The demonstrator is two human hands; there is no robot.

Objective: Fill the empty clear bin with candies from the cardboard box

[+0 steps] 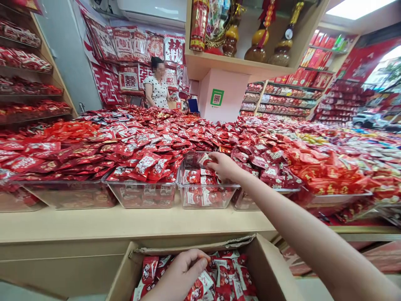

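My right hand [224, 166] reaches into a clear plastic bin [206, 186], its fingers closed on a small red-and-white packet [204, 159] near the back wall. Similar packets [191, 176] lie in rows inside that bin. Below the counter, my left hand [186, 269] is over an open cardboard box [269, 267]. Its thumb and fingers are curled together, and a small red-and-white packet [200, 286] shows under them. Part of that grip is hidden by the hand itself. Many loose packets [224, 274] of the same kind fill the box.
Clear bins heaped with red packets, such as the left bin [140, 194], line the counter [144, 221]. More packets spread behind them. A white pillar [225, 98] supports a display shelf [244, 62] overhead. A person [159, 90] stands at the back. Stocked shelves [25, 71] rise at left.
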